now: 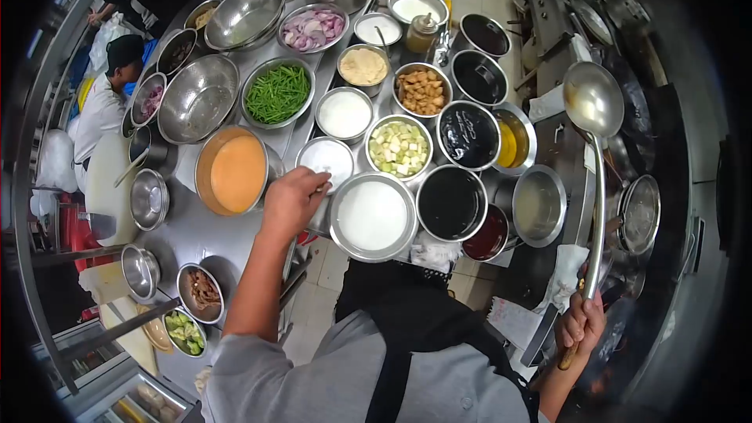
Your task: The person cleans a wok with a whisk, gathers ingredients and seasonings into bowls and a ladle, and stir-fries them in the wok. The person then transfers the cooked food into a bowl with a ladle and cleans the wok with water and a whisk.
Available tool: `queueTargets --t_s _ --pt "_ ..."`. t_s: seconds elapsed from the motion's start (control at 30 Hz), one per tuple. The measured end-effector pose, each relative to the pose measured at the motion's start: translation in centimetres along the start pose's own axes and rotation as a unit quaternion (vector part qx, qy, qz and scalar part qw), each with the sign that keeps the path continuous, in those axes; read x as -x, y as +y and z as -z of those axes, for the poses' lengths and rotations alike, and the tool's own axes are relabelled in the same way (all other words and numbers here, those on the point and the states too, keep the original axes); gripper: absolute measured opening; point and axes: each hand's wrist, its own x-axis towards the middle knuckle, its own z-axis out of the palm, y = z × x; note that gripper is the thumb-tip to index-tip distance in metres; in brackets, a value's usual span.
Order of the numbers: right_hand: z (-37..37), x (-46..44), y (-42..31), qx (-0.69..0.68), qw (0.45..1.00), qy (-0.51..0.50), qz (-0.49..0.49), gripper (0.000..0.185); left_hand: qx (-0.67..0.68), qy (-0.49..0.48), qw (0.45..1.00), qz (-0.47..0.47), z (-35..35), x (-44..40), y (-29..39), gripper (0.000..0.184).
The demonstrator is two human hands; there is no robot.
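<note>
Left hand point(294, 200), fingers bunched at bowled white ingredient point(327, 155) — whether holding anything, cannot tell; right hand point(581, 323) grips long ladle point(594, 99), raised right of ingredient bowls point(373, 254). Portioning looks done — drawing ingredients seemingly unfinished.

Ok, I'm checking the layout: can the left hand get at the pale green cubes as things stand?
Likely yes: the pale green cubes sit uncovered near the left hand, with nothing tall between them.
</note>
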Motion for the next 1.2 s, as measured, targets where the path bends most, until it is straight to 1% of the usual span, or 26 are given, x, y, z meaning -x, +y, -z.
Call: queueTargets --t_s 0.07,0.17,0.2,0.27,0.33,0.4,0.47,0.5,0.57,0.6,0.67,0.7,0.77,0.83,0.9,1.03,1.1,1.13,1.2 --pt "-1.4 -1.4 0.6 0.003 1.0 0.026 -0.017 0.061 -0.01 0.004 1.0 -0.009 1.3 0.3 0.4 0.016" --pt "-2.7 -3.4 1.1 0.061 0.997 0.023 -0.039 0.061 0.014 0.056 0.998 -0.023 2.2 0.3 0.4 0.016" --pt "-2.8 -3.7 1.2 0.064 0.997 0.025 -0.045 0.061 0.015 0.053 0.998 -0.017 2.3 0.4 0.2 0.016" --pt "-2.9 -4.5 1.4 0.071 0.996 0.001 -0.062 0.06 0.012 0.087 0.996 -0.022 2.5 0.1 0.0 0.016" --pt "-3.7 -5.0 1.9 0.081 0.995 0.005 -0.056 0.06 0.023 0.1 0.994 -0.019 2.7 -0.4 0.1 0.015" --pt "-4.7 -5.2 2.3 0.08 0.994 0.009 -0.071 0.061 0.039 0.113 0.993 -0.021 2.3 -1.5 0.2 0.014" --pt "-4.7 -5.3 2.5 0.073 0.995 0.008 -0.074 0.061 0.092 0.186 0.978 0.034 1.5 -2.7 0.4 0.013" --pt "-4.9 -5.4 2.7 0.076 0.994 0.01 -0.083 0.061 0.094 0.182 0.978 0.033 0.8 -3.4 0.3 0.013" --pt "-5.7 -5.3 3.0 0.083 0.991 0.029 -0.102 0.061 0.158 0.194 0.966 0.059 -1.3 -5.0 0.0 0.013" --pt "-5.5 -5.2 3.2 0.082 0.991 0.034 -0.102 0.061 0.159 0.19 0.967 0.06 -1.8 -5.5 0.1 0.013" --pt "-5.1 -5.3 3.3 0.099 0.987 0.026 -0.121 0.063 0.139 0.167 0.975 0.038 -2.7 -6.3 0.5 0.013" --pt "-4.9 -5.3 3.4 0.081 0.989 0.02 -0.125 0.064 0.135 0.161 0.977 0.038 -3.2 -6.4 0.0 0.013" --pt "-5.2 -5.0 3.4 0.087 0.988 0.025 -0.128 0.064 0.134 0.154 0.978 0.044 -3.6 -6.4 -0.3 0.013" --pt "-5.6 -4.9 3.6 0.092 0.987 0.026 -0.13 0.065 0.129 0.147 0.979 0.047 -3.5 -6.5 -0.2 0.013" --pt "-5.8 -4.9 3.8 0.088 0.987 0.032 -0.131 0.065 0.107 0.106 0.988 0.025 -3.1 -6.6 0.3 0.013" --pt "-5.6 -5.0 4.1 0.1 0.985 0.041 -0.134 0.064 0.108 0.096 0.989 0.029 -2.9 -6.7 0.0 0.015" --pt "-5.9 -5.3 4.3 0.1 0.985 0.037 -0.138 0.064 0.252 0.125 0.948 0.148 -3.0 -7.1 -0.6 0.018" --pt "-6.1 -5.3 4.3 0.102 0.984 0.033 -0.142 0.064 0.251 0.124 0.949 0.147 -2.9 -7.3 -1.0 0.018" --pt "-6.5 -5.4 4.5 0.1 0.983 0.033 -0.148 0.064 0.326 0.148 0.901 0.245 -2.7 -7.7 -1.8 0.022"
